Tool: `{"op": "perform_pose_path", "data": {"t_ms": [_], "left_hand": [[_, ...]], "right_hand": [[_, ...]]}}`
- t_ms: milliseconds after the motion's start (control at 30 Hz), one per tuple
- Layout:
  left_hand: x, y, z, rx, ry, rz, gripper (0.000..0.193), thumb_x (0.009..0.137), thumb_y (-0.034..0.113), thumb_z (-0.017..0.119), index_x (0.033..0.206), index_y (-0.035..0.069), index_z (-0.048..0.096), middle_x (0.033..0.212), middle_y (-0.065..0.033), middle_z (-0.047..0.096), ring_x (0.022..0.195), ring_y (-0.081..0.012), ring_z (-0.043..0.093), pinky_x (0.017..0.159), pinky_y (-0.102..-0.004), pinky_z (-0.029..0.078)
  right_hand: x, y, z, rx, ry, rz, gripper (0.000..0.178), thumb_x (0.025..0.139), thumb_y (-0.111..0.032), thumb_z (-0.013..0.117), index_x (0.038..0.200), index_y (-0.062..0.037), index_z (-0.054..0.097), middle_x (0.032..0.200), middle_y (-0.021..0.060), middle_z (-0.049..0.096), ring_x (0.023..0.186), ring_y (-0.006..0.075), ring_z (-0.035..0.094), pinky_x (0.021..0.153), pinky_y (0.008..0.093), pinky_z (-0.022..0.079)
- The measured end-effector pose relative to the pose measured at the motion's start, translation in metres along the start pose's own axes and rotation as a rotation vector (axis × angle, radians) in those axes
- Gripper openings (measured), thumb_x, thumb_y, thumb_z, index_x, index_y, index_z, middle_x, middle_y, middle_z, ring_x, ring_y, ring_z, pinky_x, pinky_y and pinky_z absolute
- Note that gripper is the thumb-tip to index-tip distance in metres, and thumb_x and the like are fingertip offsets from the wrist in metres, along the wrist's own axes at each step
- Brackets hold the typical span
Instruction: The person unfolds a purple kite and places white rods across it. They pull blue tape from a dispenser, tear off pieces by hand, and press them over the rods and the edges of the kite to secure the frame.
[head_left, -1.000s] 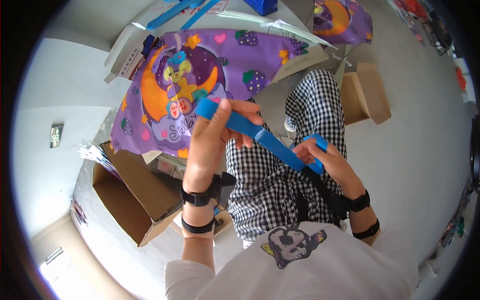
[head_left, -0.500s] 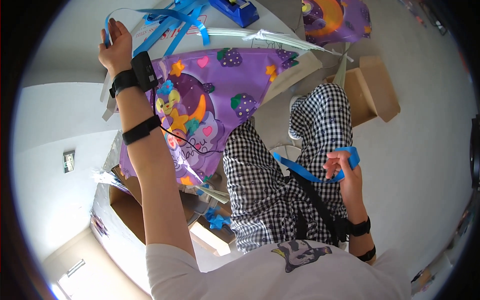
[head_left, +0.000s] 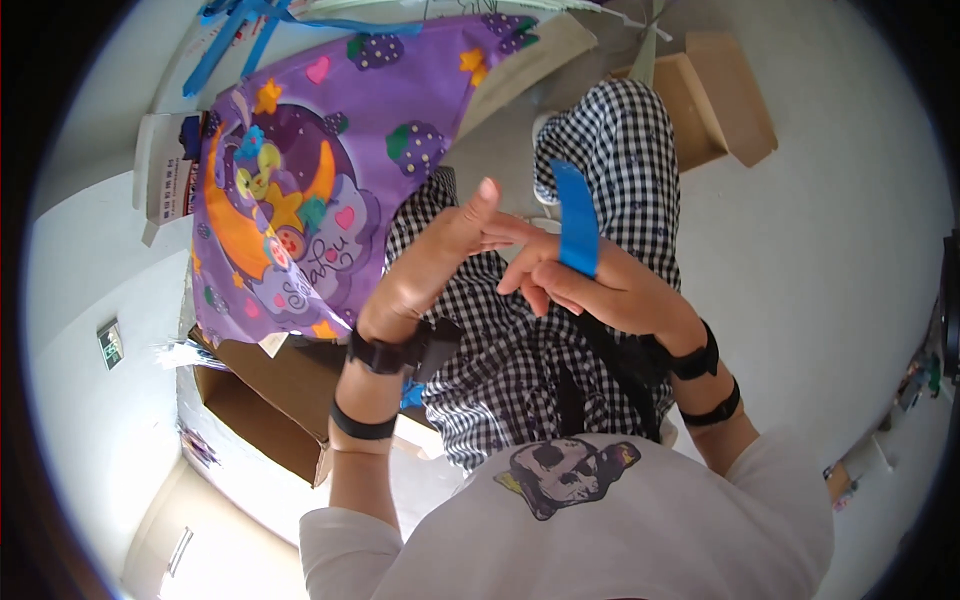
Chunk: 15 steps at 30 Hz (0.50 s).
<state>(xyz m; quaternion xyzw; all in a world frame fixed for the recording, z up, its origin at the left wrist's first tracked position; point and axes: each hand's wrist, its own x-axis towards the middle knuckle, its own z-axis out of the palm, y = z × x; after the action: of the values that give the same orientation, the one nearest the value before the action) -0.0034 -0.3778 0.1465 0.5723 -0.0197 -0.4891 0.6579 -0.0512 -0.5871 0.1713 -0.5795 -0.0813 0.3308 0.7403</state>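
Note:
Over my lap, my right hand (head_left: 620, 290) holds a strip of blue ribbon (head_left: 575, 215). It lies across the backs of the fingers, with one end sticking up; the rest of it is hidden by the hand. My left hand (head_left: 445, 245) meets it from the left, thumb raised and apart, fingers stretched out toward the right hand's fingers. Its fingertips are partly hidden behind the right hand, and nothing shows in its grasp. Beyond the left hand lies a purple printed sheet (head_left: 400, 95) with a cartoon animal, moons, stars and berries.
More blue ribbons (head_left: 265, 40) lie on the table at the far left, partly out of view. An open cardboard box (head_left: 690, 110) stands on the floor at the far right. Another brown box (head_left: 260, 410) is at the left, below the sheet. My checked trouser legs (head_left: 630, 170) are beneath the hands.
My left hand has come down from the far ribbons to my right hand, its thumb now apart. My right hand has moved up and left with its ribbon. The view has shifted.

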Motion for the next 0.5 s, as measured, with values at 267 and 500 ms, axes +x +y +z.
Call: {"op": "perform_pose_path", "data": {"t_ms": [267,500], "left_hand": [[-0.005,-0.028,0.039,-0.350,0.437,0.386,0.024,0.095,0.018,0.064,0.108,-0.002,0.068,0.106,-0.0135,0.070,0.097,-0.0184,0.067,0.089,-0.0326,0.052],[-0.009,-0.015,0.045,-0.021,0.539,0.438,0.009,0.087,0.006,0.073,0.090,-0.002,0.070,0.077,0.0028,0.062,0.073,-0.0031,0.055,0.064,-0.0187,0.042]], "right_hand": [[-0.008,0.038,-0.003,-0.135,-0.214,0.389,0.038,0.104,-0.036,0.044,0.106,-0.0036,0.064,0.080,0.0044,0.064,0.061,0.0125,0.057,0.060,0.0277,0.048],[0.007,0.034,-0.012,-0.117,0.235,-0.148,0.048,0.086,-0.024,0.077,0.121,-0.0010,0.055,0.110,0.0064,0.063,0.100,0.0145,0.060,0.088,0.0297,0.048]]}}
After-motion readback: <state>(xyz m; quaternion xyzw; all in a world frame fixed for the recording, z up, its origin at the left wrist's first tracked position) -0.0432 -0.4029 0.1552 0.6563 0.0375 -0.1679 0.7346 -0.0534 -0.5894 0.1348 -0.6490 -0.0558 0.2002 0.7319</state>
